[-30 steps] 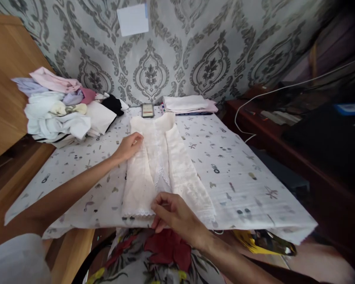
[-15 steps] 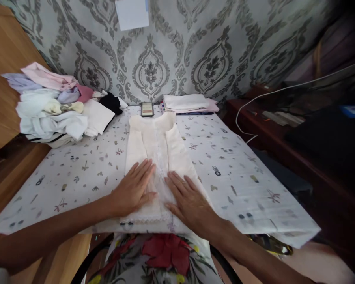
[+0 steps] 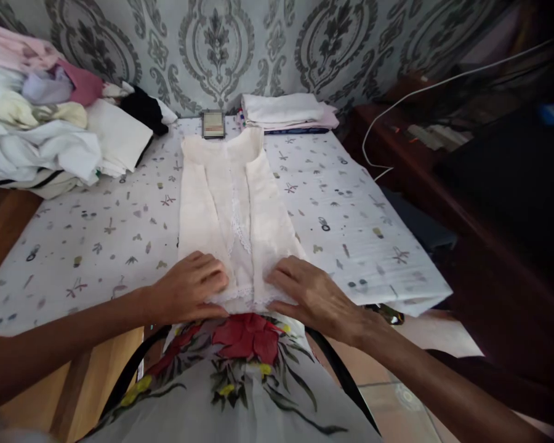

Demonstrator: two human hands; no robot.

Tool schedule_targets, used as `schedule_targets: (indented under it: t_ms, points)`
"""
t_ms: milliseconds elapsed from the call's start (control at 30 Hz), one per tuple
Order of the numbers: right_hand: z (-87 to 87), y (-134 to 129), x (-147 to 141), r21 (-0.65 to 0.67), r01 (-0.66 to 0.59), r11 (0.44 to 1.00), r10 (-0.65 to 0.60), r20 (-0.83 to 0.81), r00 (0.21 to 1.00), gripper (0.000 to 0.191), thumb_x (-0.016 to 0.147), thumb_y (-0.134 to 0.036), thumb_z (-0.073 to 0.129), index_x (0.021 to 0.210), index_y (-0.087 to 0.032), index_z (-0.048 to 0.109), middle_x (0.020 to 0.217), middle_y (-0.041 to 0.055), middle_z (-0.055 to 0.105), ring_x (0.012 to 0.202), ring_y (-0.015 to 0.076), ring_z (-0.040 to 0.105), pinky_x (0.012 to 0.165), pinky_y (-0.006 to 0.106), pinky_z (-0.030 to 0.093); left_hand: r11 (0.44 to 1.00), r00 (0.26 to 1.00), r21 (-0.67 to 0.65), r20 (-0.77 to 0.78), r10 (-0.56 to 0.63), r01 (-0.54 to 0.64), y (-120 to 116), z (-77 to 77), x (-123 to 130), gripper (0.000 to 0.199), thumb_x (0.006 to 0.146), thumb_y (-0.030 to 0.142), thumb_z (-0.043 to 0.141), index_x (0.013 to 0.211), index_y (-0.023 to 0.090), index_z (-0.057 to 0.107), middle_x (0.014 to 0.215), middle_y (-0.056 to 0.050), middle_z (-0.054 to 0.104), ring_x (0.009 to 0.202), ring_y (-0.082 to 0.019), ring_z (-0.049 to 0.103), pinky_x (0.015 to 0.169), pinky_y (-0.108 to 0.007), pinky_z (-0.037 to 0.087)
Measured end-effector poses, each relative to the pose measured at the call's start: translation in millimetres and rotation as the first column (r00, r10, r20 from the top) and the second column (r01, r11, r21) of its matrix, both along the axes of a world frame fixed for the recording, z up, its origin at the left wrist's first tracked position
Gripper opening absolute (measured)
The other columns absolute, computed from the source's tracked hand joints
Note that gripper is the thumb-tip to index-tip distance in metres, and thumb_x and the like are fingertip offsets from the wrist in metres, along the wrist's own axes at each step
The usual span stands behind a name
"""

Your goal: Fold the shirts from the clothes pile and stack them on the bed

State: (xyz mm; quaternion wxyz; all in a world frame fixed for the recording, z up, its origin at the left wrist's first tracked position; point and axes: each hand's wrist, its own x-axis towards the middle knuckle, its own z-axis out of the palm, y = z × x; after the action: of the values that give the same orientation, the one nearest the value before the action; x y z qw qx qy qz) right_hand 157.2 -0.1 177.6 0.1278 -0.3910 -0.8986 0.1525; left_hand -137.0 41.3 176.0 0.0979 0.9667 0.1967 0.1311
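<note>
A cream garment with lace trim (image 3: 272,203) lies lengthwise on the cloth-covered table, its two sides turned in toward a lacy middle strip. Its lower end reaches the table's front edge. My left hand (image 3: 191,284) is at the lower left of the garment, fingers curled on the fabric and thumb near the hem. Opposite it, my right hand (image 3: 311,292) has its fingers bent over the lower right part, thumb also by the hem. Fabric between each thumb and its fingers is partly hidden.
A heap of loose clothes (image 3: 41,135) sits at the left. Folded cloths (image 3: 284,111) are stacked at the back, beside a small framed card (image 3: 213,124). A white cable (image 3: 367,132) hangs by dark red furniture (image 3: 397,160) on the right.
Both hands have gone from lying flat on the garment to curling at its lower end. The garment's sides now part more around the lace strip. The view has tilted down.
</note>
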Motion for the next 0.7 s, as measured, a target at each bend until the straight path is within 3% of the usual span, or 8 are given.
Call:
schedule_targets:
  t_ms: [133, 233, 333, 400, 433, 567, 633, 700]
  points:
    - [-3.4, -1, -4, 0.009, -0.016, 1.0, 0.016, -0.008, 1.0, 0.022, 0.101, -0.024, 0.046, 0.094, -0.018, 0.066, 0.094, 0.0085, 0.061, 0.088, 0.0195, 0.057, 0.075, 0.031, 0.048, 0.999, 1.0, 0.049, -0.014, -0.006, 0.007, -9, -2.3, 1, 0.019, 0.101, 0.027, 0.046, 0.097, 0.017, 0.061, 0.094, -0.007, 0.065, 0.086, -0.02, 0.056, 0.078, -0.034, 0.046]
    - [1.1, -1, -6, -0.077, 0.003, 0.997, -0.016, -0.169, 0.986, 0.03, 0.103, -0.029, 0.042, 0.088, -0.019, 0.066, 0.089, 0.0074, 0.062, 0.085, 0.0183, 0.058, 0.074, 0.031, 0.048, 0.999, 0.998, -0.015, 0.053, 0.039, -0.038, -9, -0.8, -2, 0.024, 0.103, 0.022, 0.039, 0.097, 0.018, 0.062, 0.089, -0.006, 0.064, 0.082, -0.018, 0.056, 0.073, -0.03, 0.047]
    - [7.3, -2, -9, -0.285, 0.139, 0.948, -0.25, -0.401, 0.882, 0.027, 0.101, -0.037, 0.05, 0.087, -0.02, 0.065, 0.082, 0.0037, 0.063, 0.076, 0.0154, 0.059, 0.067, 0.027, 0.048, 0.991, 0.994, -0.123, 0.091, 0.065, -0.053, -9, 3.9, -4, 0.027, 0.104, 0.025, 0.037, 0.101, 0.019, 0.063, 0.086, -0.005, 0.064, 0.08, -0.016, 0.058, 0.07, -0.028, 0.047]
    - [8.7, -2, -13, -0.383, 0.23, 0.895, -0.4, -0.456, 0.795, 0.024, 0.098, -0.039, 0.054, 0.087, -0.02, 0.064, 0.077, 0.0012, 0.062, 0.07, 0.0138, 0.059, 0.063, 0.025, 0.047, 0.987, 0.996, -0.156, 0.07, 0.057, -0.045, -11, 7.6, -4, 0.028, 0.104, 0.026, 0.036, 0.1, 0.019, 0.063, 0.086, -0.005, 0.064, 0.081, -0.017, 0.059, 0.071, -0.027, 0.048]
    - [8.2, -2, -15, -0.391, 0.236, 0.89, -0.411, -0.462, 0.785, 0.023, 0.098, -0.038, 0.055, 0.089, -0.02, 0.064, 0.078, 0.0015, 0.064, 0.071, 0.0138, 0.059, 0.064, 0.025, 0.048, 0.988, 0.998, -0.152, 0.044, 0.045, -0.038, -13, 9.8, -3, 0.029, 0.104, 0.027, 0.036, 0.099, 0.019, 0.064, 0.086, -0.005, 0.064, 0.081, -0.017, 0.06, 0.071, -0.028, 0.048]
    - [3.7, -1, -21, -0.221, 0.052, 0.974, -0.137, -0.389, 0.911, 0.023, 0.099, -0.034, 0.052, 0.104, -0.018, 0.068, 0.098, 0.0088, 0.068, 0.092, 0.0194, 0.064, 0.08, 0.032, 0.053, 0.985, 0.999, -0.17, -0.036, -0.016, 0.01, -14, 23.9, 1, 0.025, 0.101, 0.034, 0.046, 0.098, 0.019, 0.066, 0.087, -0.006, 0.067, 0.081, -0.02, 0.061, 0.073, -0.031, 0.049]
    - [4.3, -1, -21, -0.173, 0.003, 0.985, -0.06, -0.325, 0.944, 0.023, 0.101, -0.03, 0.05, 0.108, -0.018, 0.068, 0.1, 0.0093, 0.068, 0.095, 0.0197, 0.064, 0.082, 0.032, 0.054, 0.953, 0.999, -0.303, -0.027, 0.016, -0.023, -2, 32.7, 5, 0.024, 0.099, 0.038, 0.049, 0.098, 0.021, 0.066, 0.085, -0.004, 0.068, 0.077, -0.018, 0.062, 0.07, -0.029, 0.049]
    - [6.9, -1, -19, -0.16, -0.005, 0.987, -0.045, -0.307, 0.951, 0.023, 0.101, -0.025, 0.048, 0.108, -0.018, 0.068, 0.097, 0.008, 0.068, 0.093, 0.0181, 0.064, 0.081, 0.03, 0.053, 0.887, 0.991, -0.446, -0.016, 0.131, -0.125, 26, 38.8, 15, 0.022, 0.098, 0.037, 0.05, 0.098, 0.023, 0.066, 0.083, -0.001, 0.068, 0.073, -0.016, 0.063, 0.065, -0.026, 0.047]
